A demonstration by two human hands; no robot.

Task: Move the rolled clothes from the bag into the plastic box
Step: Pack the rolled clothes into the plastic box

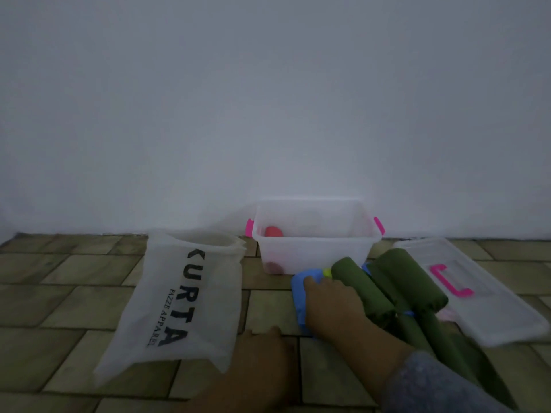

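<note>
Right grip [331, 302] spread flat on blue folded cloth [299, 296]; left grip [262, 350] unclear. I count one red roll [273, 232] in clear plastic box [313, 251], two green rolls [362, 289] outside.

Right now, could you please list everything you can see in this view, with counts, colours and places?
bag: one, white with black lettering, lying on the floor at left, mouth toward the wall.
plastic box: one, clear with pink handles, open, by the wall at centre.
red roll: one, inside the box at its left end.
lid: one, clear with a pink handle, on the floor at right.
green rolls: at least two, dark green, lying in front of the box, between it and the lid.
blue cloth: one, under the green rolls.
floor: olive brick-patterned tiles.
wall: plain white.
right hand: resting on the blue cloth beside a green roll.
left hand: low, near the bag's corner.
</note>
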